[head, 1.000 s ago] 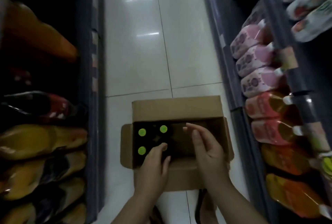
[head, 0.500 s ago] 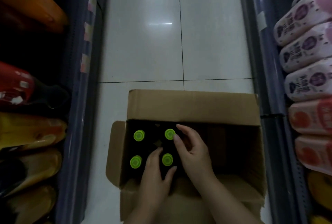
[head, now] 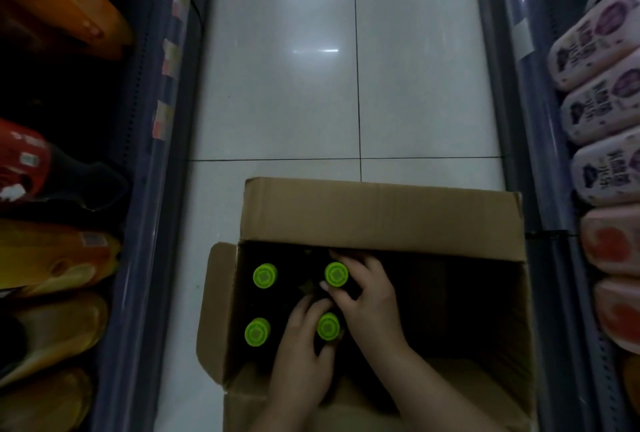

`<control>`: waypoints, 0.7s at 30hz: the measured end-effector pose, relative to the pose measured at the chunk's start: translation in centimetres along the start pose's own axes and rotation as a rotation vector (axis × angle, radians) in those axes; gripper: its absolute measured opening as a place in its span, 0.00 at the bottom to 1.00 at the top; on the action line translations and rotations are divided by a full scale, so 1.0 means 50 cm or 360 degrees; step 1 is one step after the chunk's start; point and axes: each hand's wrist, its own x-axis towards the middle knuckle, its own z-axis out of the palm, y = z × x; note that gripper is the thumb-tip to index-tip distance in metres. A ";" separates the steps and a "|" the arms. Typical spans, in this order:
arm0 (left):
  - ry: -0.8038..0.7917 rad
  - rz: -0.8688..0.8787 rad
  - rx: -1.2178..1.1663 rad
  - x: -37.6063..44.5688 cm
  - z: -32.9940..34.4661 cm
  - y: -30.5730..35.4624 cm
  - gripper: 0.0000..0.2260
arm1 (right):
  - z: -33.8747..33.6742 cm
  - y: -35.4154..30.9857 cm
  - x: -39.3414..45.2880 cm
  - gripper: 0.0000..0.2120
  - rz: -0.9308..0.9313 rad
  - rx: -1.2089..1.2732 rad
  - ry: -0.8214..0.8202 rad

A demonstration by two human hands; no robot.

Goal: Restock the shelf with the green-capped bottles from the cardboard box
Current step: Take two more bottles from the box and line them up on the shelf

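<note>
An open cardboard box (head: 381, 213) stands on the aisle floor below me. Several dark bottles with green caps stand upright in its left half; the right half is dark. My left hand (head: 301, 359) curls around the near right bottle (head: 328, 326), thumb and fingers either side of its neck. My right hand (head: 367, 300) wraps the far right bottle (head: 336, 273), fingers over its neck just below the cap. Two more green-capped bottles stand free, the far left one (head: 265, 276) and the near left one (head: 257, 332).
Shelving lines both sides of the narrow aisle. The left shelf (head: 149, 189) holds orange, red and yellow bottles lying toward me. The right shelf (head: 540, 154) holds pink bottles (head: 602, 102) and red-orange ones. White floor tiles (head: 311, 85) stretch ahead of the box.
My view has dropped closer over the box. Both hands have reached deeper into it and closed around the necks of the two right-hand bottles.
</note>
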 end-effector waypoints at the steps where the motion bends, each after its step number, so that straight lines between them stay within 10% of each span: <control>1: 0.0015 0.0005 -0.0020 -0.005 -0.003 0.003 0.26 | -0.009 -0.001 -0.008 0.19 0.0002 0.0028 0.0004; 21: 0.0036 0.0566 -0.0604 -0.252 -0.327 0.525 0.16 | -0.470 -0.477 -0.203 0.17 -0.0312 0.0338 0.0575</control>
